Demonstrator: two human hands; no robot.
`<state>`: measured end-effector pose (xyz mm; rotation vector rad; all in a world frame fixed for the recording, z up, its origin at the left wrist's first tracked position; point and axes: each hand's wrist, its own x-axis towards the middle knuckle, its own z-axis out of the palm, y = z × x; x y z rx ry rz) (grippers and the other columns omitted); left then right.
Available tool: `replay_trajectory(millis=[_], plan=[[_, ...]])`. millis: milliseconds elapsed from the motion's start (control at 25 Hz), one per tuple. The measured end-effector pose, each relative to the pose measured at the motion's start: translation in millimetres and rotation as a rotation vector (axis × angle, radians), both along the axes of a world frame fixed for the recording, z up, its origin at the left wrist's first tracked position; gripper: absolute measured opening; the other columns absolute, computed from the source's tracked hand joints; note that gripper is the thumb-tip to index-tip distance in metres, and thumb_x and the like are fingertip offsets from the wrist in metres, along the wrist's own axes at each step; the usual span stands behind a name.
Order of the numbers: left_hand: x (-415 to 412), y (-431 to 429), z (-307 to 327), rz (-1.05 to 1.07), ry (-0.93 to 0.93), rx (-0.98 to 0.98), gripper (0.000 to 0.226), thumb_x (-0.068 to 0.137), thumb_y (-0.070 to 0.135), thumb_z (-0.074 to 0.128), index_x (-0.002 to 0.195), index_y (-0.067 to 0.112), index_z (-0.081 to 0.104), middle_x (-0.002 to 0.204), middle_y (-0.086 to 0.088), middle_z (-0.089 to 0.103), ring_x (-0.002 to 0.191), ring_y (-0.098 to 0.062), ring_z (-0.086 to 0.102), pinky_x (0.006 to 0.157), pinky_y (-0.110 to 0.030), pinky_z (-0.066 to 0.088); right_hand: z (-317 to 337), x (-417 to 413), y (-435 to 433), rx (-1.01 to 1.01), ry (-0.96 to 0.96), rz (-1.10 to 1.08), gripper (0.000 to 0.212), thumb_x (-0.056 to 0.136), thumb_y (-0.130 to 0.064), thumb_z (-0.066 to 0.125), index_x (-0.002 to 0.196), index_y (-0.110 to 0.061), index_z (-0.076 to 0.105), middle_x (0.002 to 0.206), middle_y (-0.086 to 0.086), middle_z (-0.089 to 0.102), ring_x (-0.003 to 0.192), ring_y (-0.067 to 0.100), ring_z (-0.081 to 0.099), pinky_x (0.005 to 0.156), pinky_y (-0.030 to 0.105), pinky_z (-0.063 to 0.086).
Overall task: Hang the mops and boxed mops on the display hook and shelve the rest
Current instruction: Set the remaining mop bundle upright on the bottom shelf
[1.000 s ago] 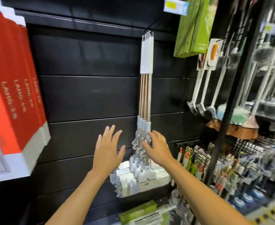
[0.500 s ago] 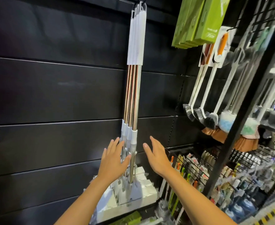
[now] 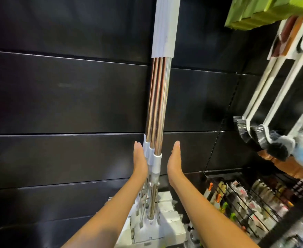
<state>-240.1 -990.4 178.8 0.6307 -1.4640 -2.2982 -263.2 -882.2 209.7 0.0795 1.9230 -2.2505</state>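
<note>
While the mops (image 3: 158,97) hang upright against the black slat wall (image 3: 66,97), we see both forearms raised, the left hand (image 3: 140,159) flat and unclenched against their white collars, the right hand (image 3: 174,161) flat, fingers extended, just beside them.

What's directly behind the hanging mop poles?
Black slatted wall panels run behind the mop poles. The poles cover the strip of wall straight behind them, and the hook they hang from is out of frame.
</note>
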Motion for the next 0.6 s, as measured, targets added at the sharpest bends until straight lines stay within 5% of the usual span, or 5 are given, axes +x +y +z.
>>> replay_trajectory(millis=[120,200,360,520,600], plan=[[-11,13,1,0.076,0.015,0.032,0.053,0.105,0.068,0.022,0.124,0.034,0.058,0.12,0.004,0.069,0.108,-0.007,0.062,0.11,-0.029,0.038,-35,-39,-29,-0.092,-0.05,0.085,0.099,0.087,-0.091,0.031,0.163,-0.028,0.03,0.168,-0.002,0.033,0.152,0.024,0.037,0.128,0.048,0.025],[-14,22,3,0.075,0.074,0.045,0.045,0.108,0.058,0.019,0.133,0.037,0.049,0.14,0.003,0.062,0.119,-0.01,0.059,0.116,-0.029,0.033,-63,-68,-43,-0.204,-0.129,0.175,0.12,0.065,-0.104,0.043,0.157,-0.026,0.043,0.16,0.004,0.047,0.141,0.025,0.051,0.12,0.048,0.04],[-23,21,-14,0.059,0.091,0.018,0.049,0.106,0.061,0.018,0.131,0.042,0.056,0.119,0.021,0.073,0.1,0.007,0.068,0.112,-0.029,0.039,-24,-43,-36,-0.24,-0.192,0.265,0.072,0.101,-0.071,0.038,0.13,-0.012,0.066,0.124,0.012,0.071,0.099,0.022,0.074,0.064,0.024,0.063],[-28,12,-27,0.026,0.113,0.047,0.058,0.105,0.067,0.02,0.141,0.036,0.052,0.116,0.018,0.076,0.105,0.002,0.07,0.113,-0.033,0.041,-28,-48,-37,-0.232,-0.098,0.367,0.072,0.094,-0.081,0.038,0.119,-0.026,0.076,0.119,-0.001,0.077,0.109,0.015,0.073,0.11,0.04,0.05],[-30,7,-30,0.0,0.123,0.044,0.079,0.095,0.081,0.036,0.151,0.027,0.05,0.138,0.008,0.069,0.128,-0.008,0.064,0.123,-0.039,0.034,-36,-52,-40,-0.251,-0.064,0.404,0.067,0.1,-0.074,0.034,0.095,-0.03,0.084,0.101,-0.009,0.081,0.099,0.007,0.075,0.11,0.038,0.046]])
